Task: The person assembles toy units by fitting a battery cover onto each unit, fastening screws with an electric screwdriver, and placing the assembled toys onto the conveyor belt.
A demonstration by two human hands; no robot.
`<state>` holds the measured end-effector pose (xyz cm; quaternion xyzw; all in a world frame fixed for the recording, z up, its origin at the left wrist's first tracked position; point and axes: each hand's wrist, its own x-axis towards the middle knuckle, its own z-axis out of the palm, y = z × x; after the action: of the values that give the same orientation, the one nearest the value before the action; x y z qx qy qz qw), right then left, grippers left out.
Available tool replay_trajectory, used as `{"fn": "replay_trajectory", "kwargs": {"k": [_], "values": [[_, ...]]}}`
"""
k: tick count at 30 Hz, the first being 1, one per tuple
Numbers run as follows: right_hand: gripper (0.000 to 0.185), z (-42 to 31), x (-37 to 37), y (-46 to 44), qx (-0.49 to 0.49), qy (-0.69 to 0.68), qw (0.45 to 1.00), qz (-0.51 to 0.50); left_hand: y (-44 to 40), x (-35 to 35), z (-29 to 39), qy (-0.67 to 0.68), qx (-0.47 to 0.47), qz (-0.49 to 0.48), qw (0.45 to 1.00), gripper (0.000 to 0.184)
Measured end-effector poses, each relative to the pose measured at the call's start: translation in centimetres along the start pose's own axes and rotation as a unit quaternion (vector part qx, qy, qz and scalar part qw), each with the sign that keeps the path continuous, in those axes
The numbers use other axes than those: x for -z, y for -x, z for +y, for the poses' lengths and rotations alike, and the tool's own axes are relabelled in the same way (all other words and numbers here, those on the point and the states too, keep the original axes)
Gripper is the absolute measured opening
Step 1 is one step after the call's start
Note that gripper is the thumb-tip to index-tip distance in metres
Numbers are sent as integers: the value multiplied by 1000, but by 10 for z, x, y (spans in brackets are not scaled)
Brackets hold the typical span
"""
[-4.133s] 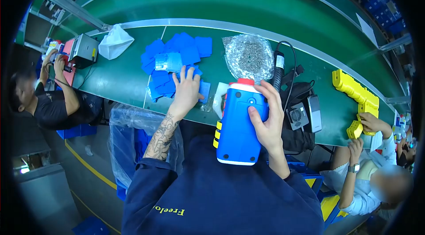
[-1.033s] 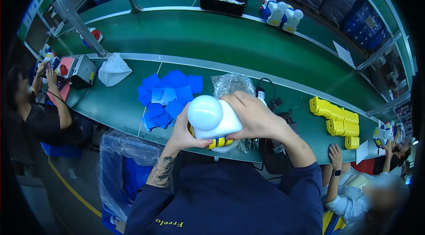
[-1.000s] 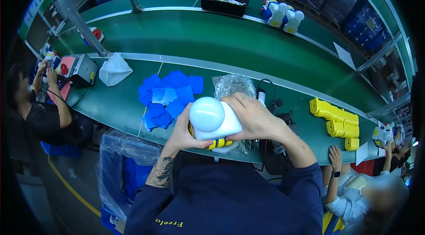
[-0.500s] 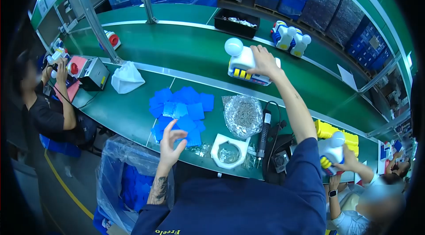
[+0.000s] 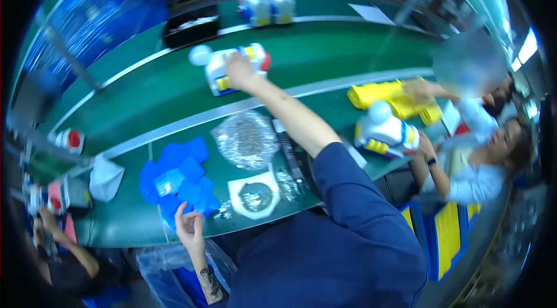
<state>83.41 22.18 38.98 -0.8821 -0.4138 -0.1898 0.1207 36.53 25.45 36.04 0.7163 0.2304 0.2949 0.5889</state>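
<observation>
My right hand [image 5: 241, 70] is closed on a white, blue and yellow toy unit [image 5: 219, 71] with a white ball at one end, lying on the green conveyor [image 5: 325, 47]. Near the bench's front edge, my left hand [image 5: 190, 228] is raised with its fingers apart and bent, nothing in it. Just beyond it lie the blue square pieces [image 5: 177, 174] in a loose pile. A clear bag of small metal parts [image 5: 246, 140] sits on the bench, and nearer me is a white frame with a round opening [image 5: 271, 198].
At the right a co-worker [image 5: 478, 157] touches another toy unit [image 5: 386, 133] beside yellow parts [image 5: 377, 93]. Another person's arm [image 5: 78, 253] shows at the left. Beyond the conveyor are a black tray [image 5: 191, 26] and two toy units [image 5: 268, 6]. A dark handheld tool [image 5: 288, 154] lies by the bag.
The toy unit has gone from both my hands to the conveyor, with only my right hand on it. My left hand let go and opened. The view has turned right; the co-worker's toy unit has appeared.
</observation>
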Motion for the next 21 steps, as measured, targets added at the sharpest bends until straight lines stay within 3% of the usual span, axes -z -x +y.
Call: {"fn": "replay_trajectory", "kwargs": {"k": [2,3,5,6,10,12,14,16,19,21], "values": [[55,-12,36,23,-6,-53,993,-105,-4,-11,1,-1,-7,-9,1000,45],[55,-16,53,46,11,-116,989,-91,-5,-14,2,-4,-15,-18,1000,44],[62,-18,79,82,64,-202,963,-166,-10,-21,6,-20,-26,-19,999,39],[65,-21,112,104,90,-259,932,-237,-11,-21,6,-18,-28,-28,999,39],[67,-19,186,209,178,-433,837,-284,-14,-29,4,-22,-38,16,999,28],[70,-12,211,244,168,-489,789,-332,-13,-34,-7,43,-57,44,997,18],[68,-1,221,275,161,-501,803,-280,-9,-41,-9,44,-43,29,998,14],[68,13,241,292,89,-466,844,-250,-5,-52,-12,50,-31,14,998,8],[61,37,263,302,-14,-334,931,-149,-1,-63,-15,16,-24,-22,999,8],[60,51,278,309,-107,-255,957,-85,0,-71,-11,20,-23,-28,999,8]]}}
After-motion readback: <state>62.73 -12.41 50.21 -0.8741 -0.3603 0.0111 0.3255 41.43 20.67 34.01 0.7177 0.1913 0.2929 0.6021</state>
